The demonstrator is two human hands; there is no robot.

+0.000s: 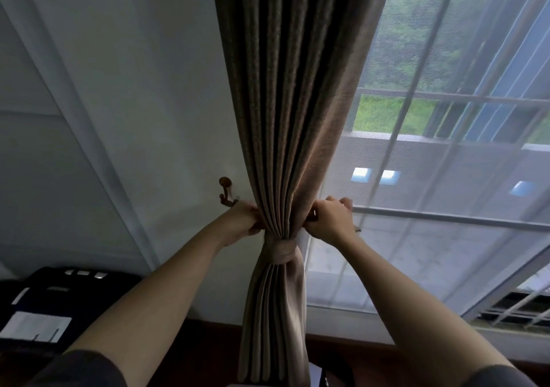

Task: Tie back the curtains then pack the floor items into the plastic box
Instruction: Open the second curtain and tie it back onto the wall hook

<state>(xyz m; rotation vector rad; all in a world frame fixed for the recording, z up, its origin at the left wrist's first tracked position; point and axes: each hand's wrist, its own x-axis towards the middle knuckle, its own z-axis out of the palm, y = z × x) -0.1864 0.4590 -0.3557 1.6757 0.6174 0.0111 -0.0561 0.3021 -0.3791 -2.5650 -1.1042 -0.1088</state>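
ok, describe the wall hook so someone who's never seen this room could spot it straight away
Start at the brown curtain hanging beside the window, gathered by a tieback. On the white wall just left of the gather, above the left hand, is the hook: small, dark brown, round-capped, the only fitting on that bare wall.

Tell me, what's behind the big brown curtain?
Beside the brown curtain a white sheer curtain covers the window; the wall carries a hook. Directly behind its folds, nothing can be seen.
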